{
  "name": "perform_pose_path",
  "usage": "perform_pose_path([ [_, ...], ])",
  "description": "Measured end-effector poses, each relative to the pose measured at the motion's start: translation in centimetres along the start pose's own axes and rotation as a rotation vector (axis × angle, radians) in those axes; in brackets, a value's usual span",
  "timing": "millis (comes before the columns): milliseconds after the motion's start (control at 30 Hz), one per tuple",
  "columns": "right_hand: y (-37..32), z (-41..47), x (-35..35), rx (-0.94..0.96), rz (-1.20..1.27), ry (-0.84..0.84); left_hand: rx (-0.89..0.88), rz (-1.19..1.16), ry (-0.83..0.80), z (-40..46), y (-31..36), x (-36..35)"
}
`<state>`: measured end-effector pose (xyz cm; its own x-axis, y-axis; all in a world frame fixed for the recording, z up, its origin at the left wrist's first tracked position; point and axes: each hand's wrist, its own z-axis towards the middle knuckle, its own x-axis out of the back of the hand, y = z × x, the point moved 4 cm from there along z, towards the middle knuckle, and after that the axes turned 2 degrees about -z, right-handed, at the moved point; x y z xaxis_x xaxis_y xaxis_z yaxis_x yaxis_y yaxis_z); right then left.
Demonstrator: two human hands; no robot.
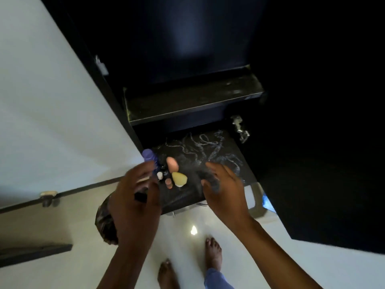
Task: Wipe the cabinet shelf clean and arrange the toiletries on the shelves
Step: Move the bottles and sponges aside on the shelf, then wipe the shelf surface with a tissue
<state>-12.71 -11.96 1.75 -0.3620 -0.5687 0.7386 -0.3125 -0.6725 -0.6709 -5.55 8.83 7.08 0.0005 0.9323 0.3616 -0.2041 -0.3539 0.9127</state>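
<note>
Dark cabinet [187,49], door open, seen from above; two shelves show, the upper shelf [193,99] bare and dusty, the lower shelf [208,155] streaked with whitish smears on its right half. Toiletries bunch at the front-left of the lower shelf: purple bottle [150,158] at the far left edge, pink bottle [172,164] just beside it, yellow bottle [179,178] in front of that, and a few small dark and white caps between them, too small to tell what they are. Both hands hover at the shelf's front edge. Left hand [135,197] is curled round a small dark item [140,196], blurred, cannot tell what it is, and sits touching or just beside the purple bottle, so it is the nearer hand to the toiletries. Right hand [224,192] grips a grey cloth [208,181], bunched under the fingers, resting at the near edge of the smeared patch. Smears lie ahead and slightly right of the right hand, running back toward the cabinet's rear. Likely step: wiping the lower shelf, not yet done; the stroke should go forward-right, away from the bottles. Risk: the cloth knocking the yellow bottle just to its left.
</note>
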Motion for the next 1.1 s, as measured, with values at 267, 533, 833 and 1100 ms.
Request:
perform_pose_path([
  [267,-4.4,-5.9,14.4,-0.081,-0.027,0.110,-0.099,-0.088,-0.694,-6.4,10.3,-5.9],
  [533,0.3,-17.6,22.8,-0.380,-0.027,0.131,-0.160,0.110,-1.189,-14.8,14.2,-13.2],
  [833,11.6,-22.5,27.1,-0.605,-0.135,-0.014,-0.249,0.339,-1.456,-26.6,15.4,-21.5],
  [1100,22.8,-16.8,26.4,-0.550,-0.092,-0.084,-0.159,0.446,-1.307,-30.9,12.3,-32.3],
])
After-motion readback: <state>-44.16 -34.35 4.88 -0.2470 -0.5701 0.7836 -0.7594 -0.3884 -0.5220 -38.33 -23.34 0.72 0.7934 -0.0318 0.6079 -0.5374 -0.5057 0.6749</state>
